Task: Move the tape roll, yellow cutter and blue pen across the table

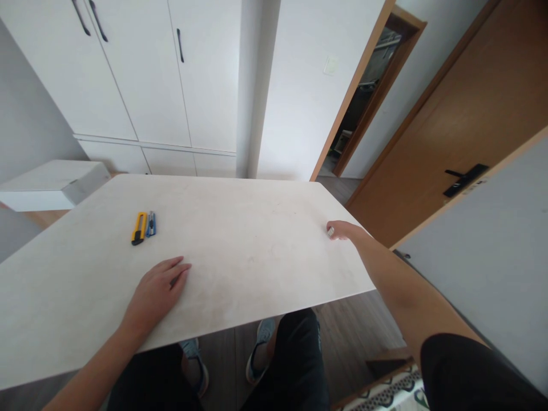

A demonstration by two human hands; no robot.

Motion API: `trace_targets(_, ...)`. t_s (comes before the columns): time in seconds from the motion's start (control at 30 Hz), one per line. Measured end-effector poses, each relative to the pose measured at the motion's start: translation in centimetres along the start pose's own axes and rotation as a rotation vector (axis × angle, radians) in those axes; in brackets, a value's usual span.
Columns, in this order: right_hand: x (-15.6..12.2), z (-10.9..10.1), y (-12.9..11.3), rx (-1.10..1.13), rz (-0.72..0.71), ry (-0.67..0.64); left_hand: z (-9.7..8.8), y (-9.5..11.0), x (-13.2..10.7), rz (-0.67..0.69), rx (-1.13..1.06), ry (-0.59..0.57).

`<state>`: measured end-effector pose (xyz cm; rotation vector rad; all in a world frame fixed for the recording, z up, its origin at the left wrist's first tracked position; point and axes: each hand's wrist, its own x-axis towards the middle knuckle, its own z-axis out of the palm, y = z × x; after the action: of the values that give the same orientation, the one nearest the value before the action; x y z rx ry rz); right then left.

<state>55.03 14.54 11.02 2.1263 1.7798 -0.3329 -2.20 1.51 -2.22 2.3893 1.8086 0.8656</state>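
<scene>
My left hand [161, 288] lies on the white table [240, 228] near its front edge, fingers stretched out and slightly apart, with nothing seen in it. Beyond it, a yellow utility knife with a black end [139, 228] lies beside a smaller blue utility knife [151, 224]. Over at the table's right side, my right hand [340, 230] is closed around a small whitish object [330, 231]. Only one end of that object shows, so its kind cannot be made out.
A white box [55, 181] stands past the table's far left corner. White cabinets [149, 74] line the back. To the right is a brown door [454, 108] with a black handle. My legs and shoes are beneath the front edge.
</scene>
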Motion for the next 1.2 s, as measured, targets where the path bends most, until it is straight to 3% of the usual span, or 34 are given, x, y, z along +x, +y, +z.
trace_targets(0.1, -0.2, -0.1, -0.1, -0.013, 0.004, -0.053, 0.0, 0.1, 0.0, -0.004, -0.008, 0.013)
trace_targets(0.57, 0.0, 0.1, 0.2, -0.010, 0.016, -0.023, 0.1, 0.1, 0.1, -0.022, -0.039, 0.024)
trace_targets(0.77, -2.4, -1.4, -0.4, -0.045, 0.058, 0.118, 0.2, 0.2, 0.0, -0.020, -0.047, 0.027)
trace_targets(0.9, -5.4, 0.5, -5.1, -0.009, -0.090, 0.217, -0.3, 1.0, 0.0, -0.019, -0.045, 0.022)
trace_targets(1.07, -8.8, 5.2, -14.8, 0.016, -0.303, 0.161, -0.9, 2.1, 0.0, -0.033, 0.001, -0.014)
trace_targets(1.2, -9.7, 5.8, -23.3, -0.021, -0.410, 0.204, -1.0, 2.5, 0.0, -0.056, 0.009, -0.007)
